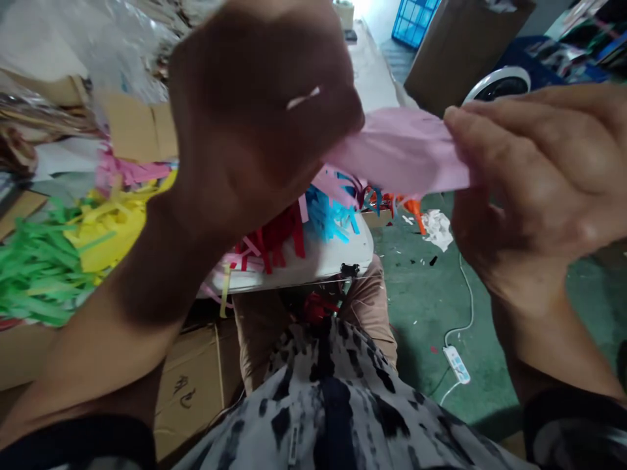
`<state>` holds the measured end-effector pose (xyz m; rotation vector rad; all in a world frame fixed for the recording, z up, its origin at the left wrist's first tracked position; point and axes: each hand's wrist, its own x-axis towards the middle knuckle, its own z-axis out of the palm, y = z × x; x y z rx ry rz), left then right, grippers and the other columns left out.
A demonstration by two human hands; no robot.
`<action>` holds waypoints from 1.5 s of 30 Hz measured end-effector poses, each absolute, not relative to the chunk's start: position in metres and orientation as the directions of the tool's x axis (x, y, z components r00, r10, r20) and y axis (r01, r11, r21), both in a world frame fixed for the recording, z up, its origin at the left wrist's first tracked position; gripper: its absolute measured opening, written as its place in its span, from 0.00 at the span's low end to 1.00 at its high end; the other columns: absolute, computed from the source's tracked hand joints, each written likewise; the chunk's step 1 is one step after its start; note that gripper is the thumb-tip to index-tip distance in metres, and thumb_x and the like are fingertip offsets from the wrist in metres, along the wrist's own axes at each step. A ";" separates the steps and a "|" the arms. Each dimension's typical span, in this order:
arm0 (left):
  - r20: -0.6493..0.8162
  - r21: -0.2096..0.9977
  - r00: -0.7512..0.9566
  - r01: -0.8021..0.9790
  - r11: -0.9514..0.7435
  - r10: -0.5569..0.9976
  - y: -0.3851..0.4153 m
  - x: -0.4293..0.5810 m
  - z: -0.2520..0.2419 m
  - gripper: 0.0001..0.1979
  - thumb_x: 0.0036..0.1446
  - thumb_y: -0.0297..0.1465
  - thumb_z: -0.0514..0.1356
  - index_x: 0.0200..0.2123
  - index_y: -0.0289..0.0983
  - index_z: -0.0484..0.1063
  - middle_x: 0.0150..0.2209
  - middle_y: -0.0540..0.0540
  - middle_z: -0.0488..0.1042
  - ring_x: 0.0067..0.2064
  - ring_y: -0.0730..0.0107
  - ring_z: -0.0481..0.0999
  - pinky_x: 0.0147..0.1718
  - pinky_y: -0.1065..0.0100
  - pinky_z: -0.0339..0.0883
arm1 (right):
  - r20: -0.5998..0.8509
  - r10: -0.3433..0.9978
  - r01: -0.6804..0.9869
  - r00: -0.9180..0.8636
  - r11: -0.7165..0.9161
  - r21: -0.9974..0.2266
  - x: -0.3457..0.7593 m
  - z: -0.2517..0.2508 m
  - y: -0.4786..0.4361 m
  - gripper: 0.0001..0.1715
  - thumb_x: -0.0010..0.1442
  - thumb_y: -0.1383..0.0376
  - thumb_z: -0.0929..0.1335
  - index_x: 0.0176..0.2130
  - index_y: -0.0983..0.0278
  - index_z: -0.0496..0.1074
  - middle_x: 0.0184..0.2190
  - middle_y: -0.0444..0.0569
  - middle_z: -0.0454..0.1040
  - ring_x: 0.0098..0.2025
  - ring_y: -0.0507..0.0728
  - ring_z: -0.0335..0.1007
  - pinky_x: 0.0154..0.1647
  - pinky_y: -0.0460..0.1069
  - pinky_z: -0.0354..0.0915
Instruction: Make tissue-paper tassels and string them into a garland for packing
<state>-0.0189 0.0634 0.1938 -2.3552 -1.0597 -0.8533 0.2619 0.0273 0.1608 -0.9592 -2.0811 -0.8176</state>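
Observation:
A piece of pink tissue paper (409,150) is stretched between my two hands, raised above the table. My left hand (264,104) is closed in a fist on its left end and looks dark and blurred. At the other end, my right hand (543,170) pinches the paper between thumb and fingers. Behind and below the paper lie blue paper strips (333,212) and red paper strips (281,238) on the white table (318,267). My left hand and wrist hide part of these strips.
Green paper strips (44,261) and yellow paper strips (110,228) are heaped at the left, near a cardboard box (191,385). On the floor at the right lie a white power strip (456,364), its cord and crumpled white paper (437,228). A blue crate (415,19) stands further back.

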 end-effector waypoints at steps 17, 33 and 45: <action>0.467 -0.021 0.761 0.519 -0.855 0.450 -0.015 -0.027 -0.010 0.09 0.69 0.23 0.58 0.45 0.39 0.77 0.42 0.49 0.82 0.48 0.68 0.81 0.65 0.55 0.70 | 0.429 0.649 0.746 -0.628 0.659 0.095 0.259 -0.009 -0.056 0.22 0.66 0.71 0.72 0.59 0.65 0.76 0.53 0.50 0.83 0.57 0.62 0.73 0.55 0.56 0.62; 0.238 0.163 0.579 0.768 -0.620 0.780 -0.035 -0.043 0.061 0.34 0.60 0.28 0.63 0.69 0.44 0.65 0.69 0.40 0.69 0.73 0.44 0.62 0.75 0.30 0.38 | 0.287 0.732 0.723 -0.618 0.672 -0.158 0.260 0.009 -0.039 0.19 0.73 0.65 0.65 0.59 0.63 0.75 0.55 0.52 0.82 0.54 0.63 0.75 0.54 0.60 0.61; 0.511 0.169 0.408 0.815 -0.554 0.756 0.010 -0.020 0.002 0.15 0.70 0.27 0.57 0.55 0.42 0.79 0.47 0.48 0.84 0.51 0.61 0.79 0.76 0.37 0.45 | 0.341 0.640 0.664 -0.688 0.746 -0.059 0.280 0.010 -0.038 0.29 0.74 0.67 0.61 0.71 0.61 0.64 0.59 0.51 0.80 0.59 0.63 0.74 0.60 0.60 0.62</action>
